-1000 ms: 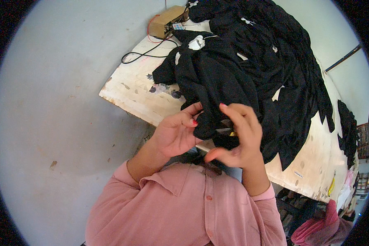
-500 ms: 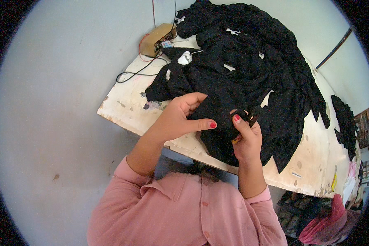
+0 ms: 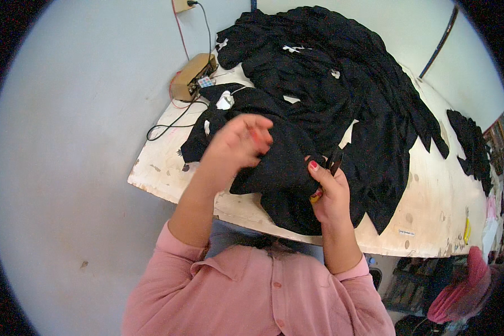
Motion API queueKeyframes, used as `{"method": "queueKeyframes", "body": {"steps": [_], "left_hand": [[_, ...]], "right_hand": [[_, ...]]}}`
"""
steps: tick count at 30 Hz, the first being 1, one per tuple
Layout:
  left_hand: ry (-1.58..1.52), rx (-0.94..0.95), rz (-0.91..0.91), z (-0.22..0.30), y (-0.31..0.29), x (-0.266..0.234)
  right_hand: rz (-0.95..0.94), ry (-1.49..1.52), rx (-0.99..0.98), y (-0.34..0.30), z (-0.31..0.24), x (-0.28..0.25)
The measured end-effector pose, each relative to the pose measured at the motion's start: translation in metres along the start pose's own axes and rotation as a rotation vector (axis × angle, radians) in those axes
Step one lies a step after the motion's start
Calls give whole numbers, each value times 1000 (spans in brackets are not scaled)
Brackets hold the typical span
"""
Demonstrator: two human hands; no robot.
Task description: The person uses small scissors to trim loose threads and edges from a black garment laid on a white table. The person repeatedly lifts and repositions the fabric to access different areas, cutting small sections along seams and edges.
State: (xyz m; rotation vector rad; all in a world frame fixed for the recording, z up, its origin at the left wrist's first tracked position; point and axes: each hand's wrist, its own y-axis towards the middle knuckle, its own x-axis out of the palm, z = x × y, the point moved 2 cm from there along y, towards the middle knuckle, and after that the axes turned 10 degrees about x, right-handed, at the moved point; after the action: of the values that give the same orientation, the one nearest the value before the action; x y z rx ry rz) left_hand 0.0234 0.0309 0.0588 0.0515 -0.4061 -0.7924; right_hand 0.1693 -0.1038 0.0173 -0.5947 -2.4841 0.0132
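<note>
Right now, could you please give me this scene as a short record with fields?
Left hand: above the black cloth, fingers curled, blurred; contact unclear
Right hand: closed around a dark tool with a yellow part; exact kind unclear
Cloth state: heaped in loose folds over much of the table
Table: pale, worn along the near edge
Table's far left: brown box and looped black cable
Lower right: pink cloth

Left hand (image 3: 236,144) blurred, fingers (image 3: 256,121) bent; right hand (image 3: 333,196) gripping, thumb (image 3: 321,173) extended.
</note>
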Motion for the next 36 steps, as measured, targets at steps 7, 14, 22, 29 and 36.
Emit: {"method": "queueKeyframes", "body": {"steps": [7,14,22,29,36], "left_hand": [[1071,625,32,-50,-1,-12],[1199,927,373,1,32,-49],[254,341,-173,104,19,-27],[352,194,-102,77,18,-46],[813,152,-426,69,13,-47]], "right_hand": [[121,-163,-207,-4,-35,-2],[362,129,-386,0,-62,-13],[458,-190,-661,-6,-92,-47],[375,-161,-617,-3,-81,-59],[372,-67,-600,-3,-83,-62]]}}
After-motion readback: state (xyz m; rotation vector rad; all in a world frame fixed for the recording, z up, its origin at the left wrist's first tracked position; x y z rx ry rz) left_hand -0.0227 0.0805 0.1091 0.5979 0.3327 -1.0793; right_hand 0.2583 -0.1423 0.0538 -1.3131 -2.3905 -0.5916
